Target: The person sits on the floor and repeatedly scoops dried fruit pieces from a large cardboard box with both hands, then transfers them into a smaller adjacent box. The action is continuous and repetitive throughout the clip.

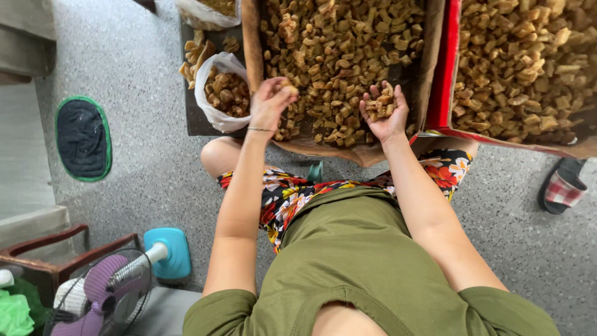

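Note:
A brown cardboard box (252, 37) full of small golden-brown fried snack pieces (339, 43) lies on the floor in front of my knees. My left hand (268, 102) hovers over its near left corner, fingers pinched on a few pieces. Palm up over the box's near edge, my right hand (385, 115) cups a small heap of the same pieces. A white plastic bag (214, 93) partly filled with pieces stands open just left of my left hand.
A second box with a red wall (443, 68), also full of pieces, sits to the right. A dark tray (196, 121) holds the bag. An oval mat (82, 138) lies left, a floor fan (112, 292) lower left, a checked slipper (563, 186) right.

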